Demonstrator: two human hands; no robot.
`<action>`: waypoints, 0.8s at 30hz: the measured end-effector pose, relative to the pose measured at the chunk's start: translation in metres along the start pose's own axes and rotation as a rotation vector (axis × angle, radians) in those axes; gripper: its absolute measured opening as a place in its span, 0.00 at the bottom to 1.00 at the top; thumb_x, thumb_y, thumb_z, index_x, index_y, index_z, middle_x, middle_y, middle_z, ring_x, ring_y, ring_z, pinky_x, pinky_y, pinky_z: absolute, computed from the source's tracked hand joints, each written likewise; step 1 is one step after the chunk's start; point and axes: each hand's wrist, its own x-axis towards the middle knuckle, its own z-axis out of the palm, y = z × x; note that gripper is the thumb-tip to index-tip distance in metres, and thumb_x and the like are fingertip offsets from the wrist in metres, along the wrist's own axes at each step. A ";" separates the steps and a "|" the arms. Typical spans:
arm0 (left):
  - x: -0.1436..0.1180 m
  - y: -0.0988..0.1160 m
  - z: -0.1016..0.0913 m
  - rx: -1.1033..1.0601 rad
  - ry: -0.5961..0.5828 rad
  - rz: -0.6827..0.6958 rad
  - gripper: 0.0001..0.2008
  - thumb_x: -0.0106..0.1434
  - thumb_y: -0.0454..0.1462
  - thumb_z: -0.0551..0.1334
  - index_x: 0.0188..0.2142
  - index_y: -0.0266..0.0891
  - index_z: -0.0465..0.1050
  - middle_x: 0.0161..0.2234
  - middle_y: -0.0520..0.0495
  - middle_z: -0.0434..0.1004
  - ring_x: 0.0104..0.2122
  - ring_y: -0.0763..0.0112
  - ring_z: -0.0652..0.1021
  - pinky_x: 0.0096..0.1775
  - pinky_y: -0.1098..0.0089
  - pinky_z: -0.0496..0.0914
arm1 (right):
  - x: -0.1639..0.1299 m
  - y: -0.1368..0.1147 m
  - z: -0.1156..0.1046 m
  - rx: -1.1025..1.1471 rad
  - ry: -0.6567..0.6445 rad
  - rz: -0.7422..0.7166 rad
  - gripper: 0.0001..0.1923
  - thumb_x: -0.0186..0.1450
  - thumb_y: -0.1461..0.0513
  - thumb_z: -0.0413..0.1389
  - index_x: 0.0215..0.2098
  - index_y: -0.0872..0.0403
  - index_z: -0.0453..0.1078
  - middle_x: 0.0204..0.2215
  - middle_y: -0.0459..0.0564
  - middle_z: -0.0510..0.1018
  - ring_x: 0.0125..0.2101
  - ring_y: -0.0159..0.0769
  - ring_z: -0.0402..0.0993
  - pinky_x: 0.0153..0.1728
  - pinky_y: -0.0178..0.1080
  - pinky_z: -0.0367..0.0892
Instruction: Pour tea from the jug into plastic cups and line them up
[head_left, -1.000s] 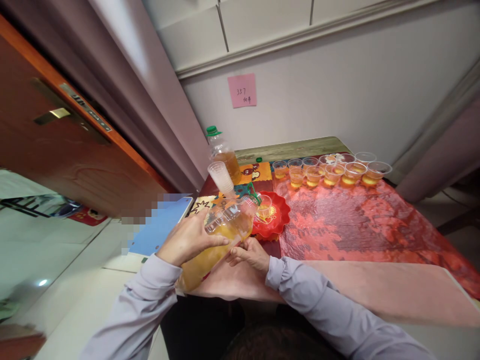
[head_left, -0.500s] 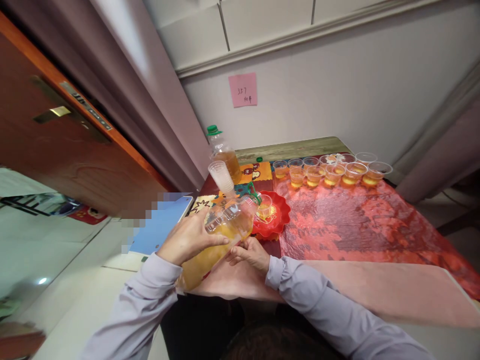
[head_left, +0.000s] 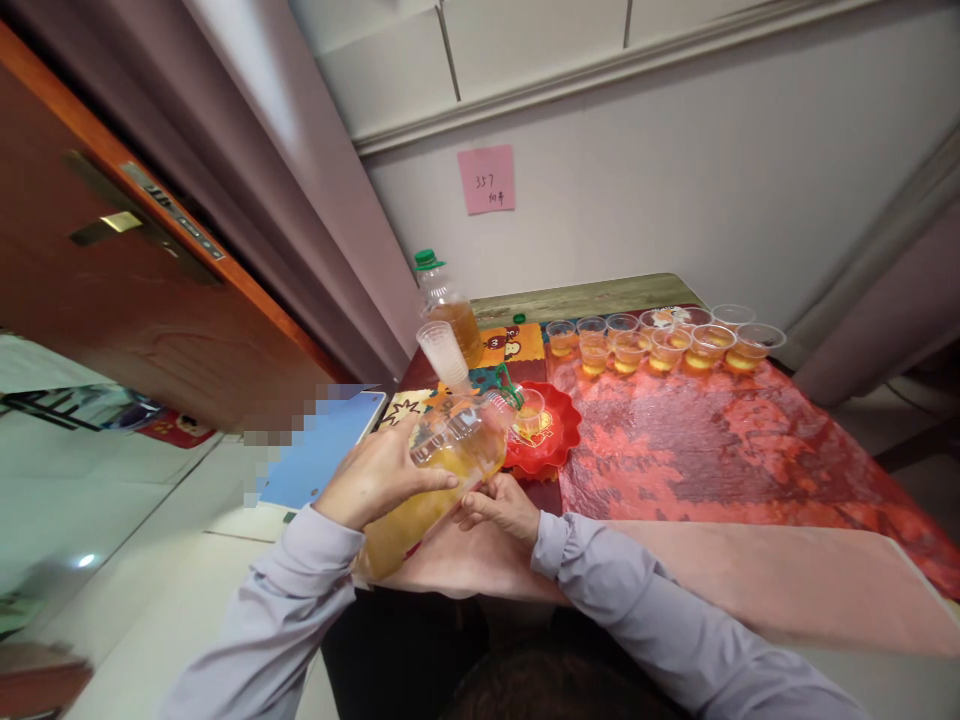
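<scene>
Your left hand is clamped over the top of the big bottle, fingers wrapped across its clear shoulder and thumb down the near side. Your left forearm comes up from the lower left in a pale sleeve, wrist bent so the hand presses down on the bottle from above. The bottle lies tilted, its base low toward your body and its neck raised toward the far right, with yellow liquid pooled in the lower part. Its green-ringed mouth sits just over the small cup, which stands in the red dish on the table.

Your right hand cups the bottle from below, fingers curled shut against its underside, knuckles toward you. The right forearm reaches in from the lower right, lying low over the pink cloth at the table's near edge.

Behind the bottle neck, a stack of cups leans beside a second bottle with a green cap. Farther right, a row of filled cups stands on the red cover, well apart from your hands.
</scene>
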 end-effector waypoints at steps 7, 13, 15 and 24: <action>-0.001 0.005 -0.003 0.005 -0.052 -0.025 0.39 0.50 0.55 0.71 0.59 0.45 0.70 0.51 0.43 0.84 0.49 0.46 0.82 0.43 0.59 0.72 | 0.001 0.002 -0.001 -0.013 -0.006 0.001 0.36 0.51 0.38 0.71 0.41 0.59 0.78 0.35 0.53 0.83 0.35 0.39 0.82 0.39 0.44 0.79; 0.000 0.005 -0.003 0.006 -0.062 -0.025 0.40 0.51 0.55 0.71 0.60 0.44 0.69 0.50 0.43 0.84 0.46 0.48 0.83 0.43 0.58 0.71 | 0.001 0.003 -0.001 -0.011 -0.008 0.003 0.35 0.52 0.39 0.71 0.41 0.59 0.79 0.35 0.54 0.83 0.35 0.39 0.82 0.38 0.43 0.79; 0.000 0.005 -0.003 -0.001 -0.063 -0.007 0.40 0.51 0.55 0.71 0.60 0.44 0.69 0.49 0.44 0.84 0.45 0.48 0.83 0.42 0.58 0.71 | 0.001 0.003 -0.001 -0.008 -0.004 0.002 0.34 0.52 0.39 0.71 0.41 0.59 0.79 0.35 0.54 0.83 0.35 0.38 0.82 0.38 0.43 0.79; 0.000 0.004 -0.003 0.007 -0.030 -0.011 0.40 0.48 0.56 0.72 0.58 0.46 0.71 0.46 0.44 0.85 0.44 0.47 0.83 0.40 0.59 0.72 | 0.000 0.001 -0.001 -0.009 -0.007 0.001 0.35 0.51 0.38 0.71 0.40 0.58 0.78 0.33 0.52 0.82 0.34 0.38 0.82 0.39 0.43 0.79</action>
